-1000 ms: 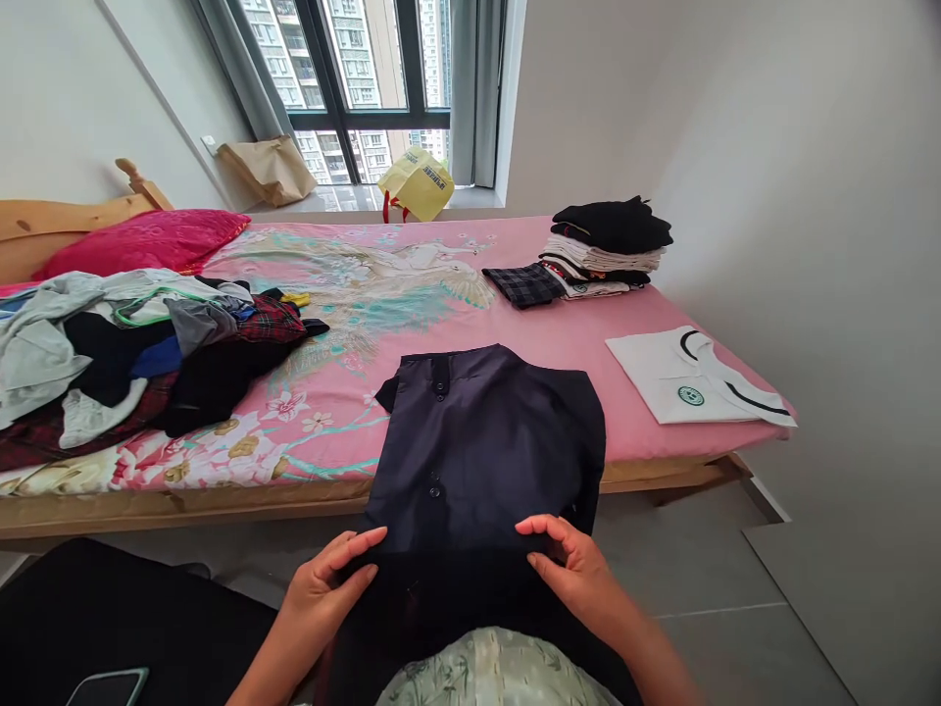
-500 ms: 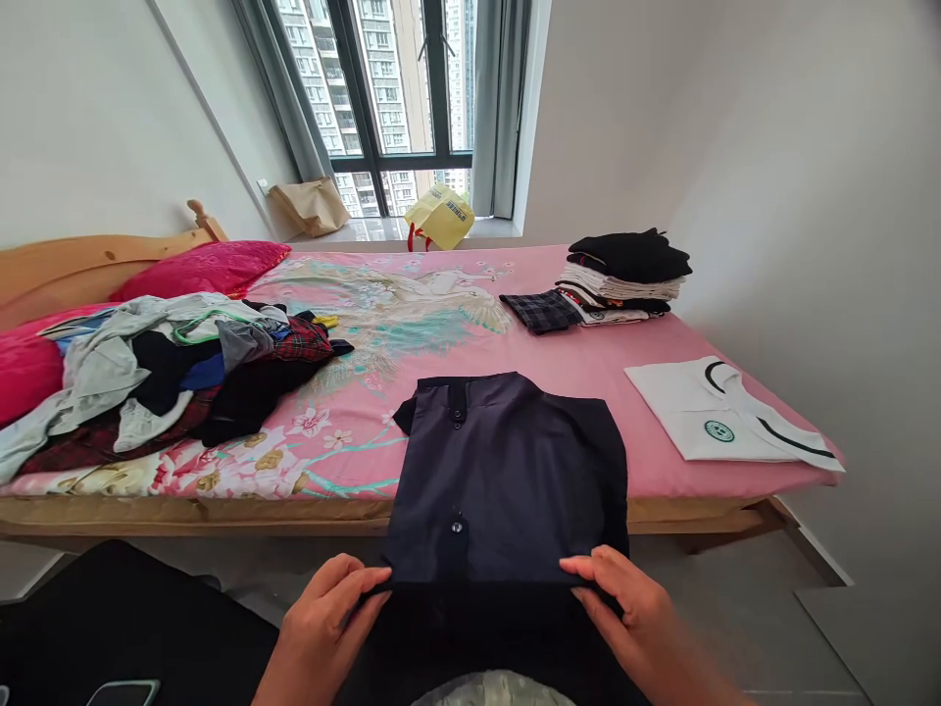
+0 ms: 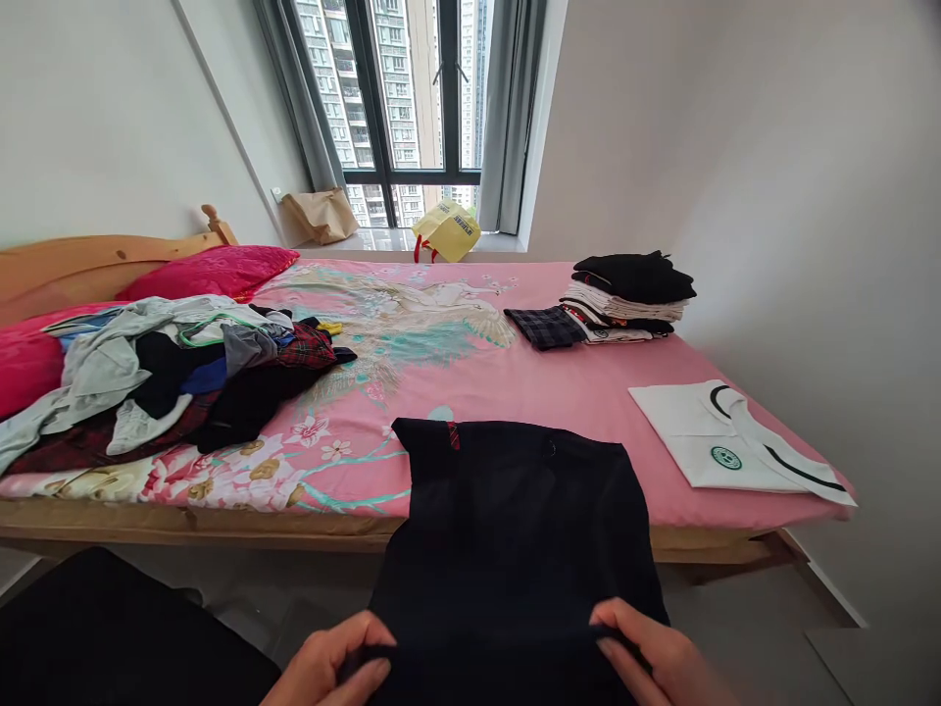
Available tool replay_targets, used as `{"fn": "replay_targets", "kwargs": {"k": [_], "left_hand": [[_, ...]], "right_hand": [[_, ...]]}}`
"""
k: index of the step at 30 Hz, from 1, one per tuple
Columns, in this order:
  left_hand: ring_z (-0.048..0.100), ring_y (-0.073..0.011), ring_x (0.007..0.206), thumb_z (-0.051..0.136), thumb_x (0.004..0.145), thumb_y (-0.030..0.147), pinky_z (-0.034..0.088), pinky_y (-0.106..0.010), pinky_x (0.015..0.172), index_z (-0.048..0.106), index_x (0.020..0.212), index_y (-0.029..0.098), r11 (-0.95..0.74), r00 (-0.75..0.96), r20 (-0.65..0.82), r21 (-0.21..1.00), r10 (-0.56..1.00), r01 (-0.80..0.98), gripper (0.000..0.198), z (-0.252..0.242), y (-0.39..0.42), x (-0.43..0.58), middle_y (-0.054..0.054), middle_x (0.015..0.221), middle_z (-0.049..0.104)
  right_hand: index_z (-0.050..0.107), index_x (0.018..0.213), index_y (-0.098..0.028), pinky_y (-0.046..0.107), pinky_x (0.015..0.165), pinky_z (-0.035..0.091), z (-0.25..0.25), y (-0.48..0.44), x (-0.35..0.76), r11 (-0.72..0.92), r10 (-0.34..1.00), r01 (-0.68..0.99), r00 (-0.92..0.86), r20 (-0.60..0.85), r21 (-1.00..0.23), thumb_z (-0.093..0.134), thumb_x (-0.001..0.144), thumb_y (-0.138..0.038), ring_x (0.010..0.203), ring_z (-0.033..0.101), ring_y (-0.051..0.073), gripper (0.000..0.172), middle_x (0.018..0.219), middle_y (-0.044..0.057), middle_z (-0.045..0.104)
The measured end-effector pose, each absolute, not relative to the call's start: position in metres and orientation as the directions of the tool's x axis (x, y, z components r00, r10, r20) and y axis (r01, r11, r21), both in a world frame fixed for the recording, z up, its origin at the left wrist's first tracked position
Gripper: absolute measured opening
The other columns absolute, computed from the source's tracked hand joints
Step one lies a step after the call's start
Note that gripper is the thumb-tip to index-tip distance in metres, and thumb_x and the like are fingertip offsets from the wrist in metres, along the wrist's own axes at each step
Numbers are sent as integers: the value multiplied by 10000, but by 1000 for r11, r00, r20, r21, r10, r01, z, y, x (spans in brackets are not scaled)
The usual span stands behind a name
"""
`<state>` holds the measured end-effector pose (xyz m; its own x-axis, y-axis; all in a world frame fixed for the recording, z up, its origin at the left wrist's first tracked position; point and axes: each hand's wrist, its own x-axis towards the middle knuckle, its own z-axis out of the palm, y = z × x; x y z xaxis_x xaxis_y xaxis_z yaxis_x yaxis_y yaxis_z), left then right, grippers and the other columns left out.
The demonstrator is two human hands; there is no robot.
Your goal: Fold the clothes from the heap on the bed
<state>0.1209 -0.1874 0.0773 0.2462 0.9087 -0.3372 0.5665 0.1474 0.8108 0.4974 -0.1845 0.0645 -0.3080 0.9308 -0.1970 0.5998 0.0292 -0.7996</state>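
A dark navy garment (image 3: 515, 529) hangs over the near edge of the bed (image 3: 559, 382), its upper part lying on the pink sheet. My left hand (image 3: 330, 667) pinches its lower left edge. My right hand (image 3: 654, 662) grips its lower right edge. Both hands sit at the bottom of the view, fingers closed on the cloth. A small red tag shows near the garment's top left.
A heap of unfolded clothes (image 3: 162, 378) lies at the bed's left by red pillows (image 3: 213, 270). A stack of folded clothes (image 3: 624, 294) and a folded white shirt (image 3: 735, 446) sit on the right. Bags (image 3: 445, 230) rest on the window sill.
The garment was turned over or folded: the buttoned side is gone from sight and a plain dark side faces up. Both hands dropped lower and moved apart. The camera tilted up.
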Motion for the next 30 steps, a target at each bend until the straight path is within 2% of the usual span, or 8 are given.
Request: {"fn": "replay_targets", "kwargs": {"k": [4, 7, 11, 14, 17, 21, 26, 30], "left_hand": [[594, -220, 826, 552, 763, 469, 470, -306, 776, 652, 838, 223, 62, 150, -162, 853, 975, 518, 276, 60, -128, 124, -47, 841, 662], [567, -260, 1016, 595, 704, 432, 436, -347, 895, 657, 796, 217, -32, 89, -17, 858, 996, 513, 242, 44, -80, 125, -74, 1015, 649], [590, -236, 878, 597, 672, 399, 466, -333, 786, 640, 721, 205, -13, 67, -26, 849, 997, 528, 205, 24, -40, 126, -50, 856, 642], [561, -188, 730, 602, 661, 367, 449, -303, 714, 638, 690, 189, 12, 86, -60, 877, 995, 480, 184, 15, -27, 126, -19, 748, 611], [539, -165, 686, 618, 640, 347, 428, -278, 663, 629, 672, 176, 45, 111, -103, 899, 988, 436, 175, 9, -20, 125, -5, 706, 591], [527, -148, 610, 606, 640, 345, 410, -267, 603, 635, 726, 158, 112, 135, -183, 903, 974, 416, 208, 4, -14, 124, 11, 645, 589], [502, -132, 576, 604, 604, 294, 388, -255, 581, 625, 683, 151, 150, 139, -226, 896, 964, 418, 165, 3, -11, 127, 25, 604, 565], [475, -116, 549, 575, 602, 246, 366, -236, 548, 590, 680, 164, 151, 85, -205, 895, 975, 420, 114, 15, -27, 129, 44, 575, 523]], "right_hand": [[586, 934, -258, 316, 802, 470, 69, -123, 479, 146, 965, 605, -260, -21, -783, 417, 883, -364, 866, 583, 186, 206, 935, 44, 629], [607, 873, -224, 392, 982, 385, 51, -75, 471, 233, 968, 643, -222, 114, -729, 467, 843, -310, 1132, 495, 221, 166, 1146, 80, 588], [615, 824, -195, 423, 1053, 304, 25, -31, 468, 171, 983, 705, -167, 73, -688, 508, 789, -301, 1267, 390, 238, 155, 1245, 100, 542], [619, 771, -200, 387, 971, 371, 19, -16, 466, 130, 987, 729, -159, 18, -672, 509, 765, -292, 1160, 489, 236, 143, 1088, 78, 622], [630, 728, -204, 327, 789, 442, 21, -8, 465, 29, 990, 722, -117, -80, -691, 527, 727, -291, 907, 595, 213, 134, 859, 37, 663], [641, 699, -197, 263, 621, 432, 21, -1, 464, -102, 979, 624, -77, -190, -775, 562, 673, -280, 635, 578, 154, 117, 657, -3, 637], [625, 698, -179, 243, 592, 428, 16, 1, 461, -143, 975, 522, -72, -211, -841, 569, 660, -278, 608, 559, 138, 120, 632, -14, 614], [617, 769, -177, 248, 614, 442, 27, -18, 463, -65, 989, 428, -93, -116, -901, 549, 707, -292, 634, 555, 136, 147, 684, -15, 606]]}}
